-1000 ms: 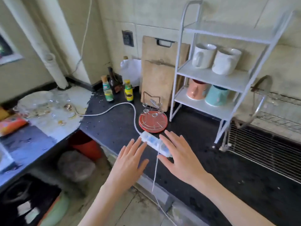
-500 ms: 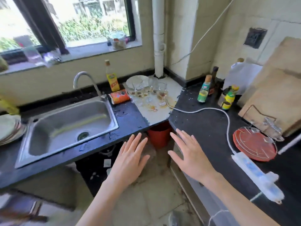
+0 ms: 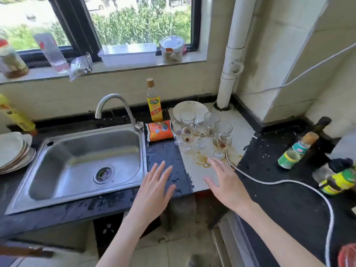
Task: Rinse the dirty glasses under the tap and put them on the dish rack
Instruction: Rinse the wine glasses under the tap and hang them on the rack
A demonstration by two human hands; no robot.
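Note:
Several dirty stemmed glasses and tumblers stand clustered on a white stained patch of counter right of the steel sink. One stemmed glass with brown dregs stands nearest, just beyond my right hand. The curved tap rises behind the sink and no water runs. My left hand hovers with fingers spread over the wet black counter beside the sink. My right hand hovers flat over the white patch, holding nothing. The dish rack is out of view.
A white plate leans behind the glasses. A yellow bottle and an orange packet sit between tap and glasses. Stacked plates lie left of the sink. A white cable crosses the right counter near several sauce bottles.
My view has swung left from the shelf and power strip to the sink and glasses. Both hands stayed open and now hover nearer the glasses.

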